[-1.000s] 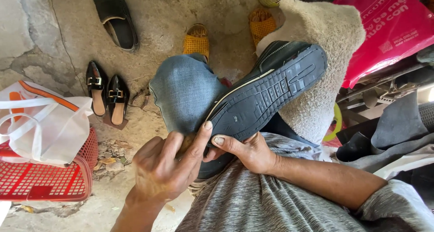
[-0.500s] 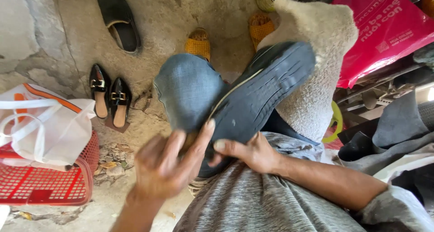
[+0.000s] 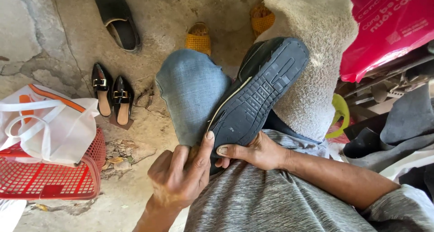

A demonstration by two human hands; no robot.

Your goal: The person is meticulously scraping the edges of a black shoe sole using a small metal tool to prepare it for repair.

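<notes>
A dark shoe (image 3: 260, 89) lies sole-up across my raised knee in blue jeans (image 3: 192, 92), its black ridged sole facing me and its toe pointing up right. My right hand (image 3: 253, 151) grips the heel end from below, thumb pressed flat on the sole. My left hand (image 3: 181, 175) rests against the heel's left edge, its fingers along the seam where sole meets upper. A beige fuzzy cloth (image 3: 312, 55) lies under and behind the shoe's toe.
On the cracked concrete floor stand a pair of black buckled heels (image 3: 112, 98), a black slipper (image 3: 116, 17) and yellow sandals (image 3: 199, 37). A red plastic basket (image 3: 45, 180) with a white bag (image 3: 47, 123) is at left. A pink bag (image 3: 389, 26) and dark clutter fill the right.
The view has shifted slightly and the shoe has tilted a little more upright. Both hands stay at the heel, the left fingers sliding along the sole's edge.
</notes>
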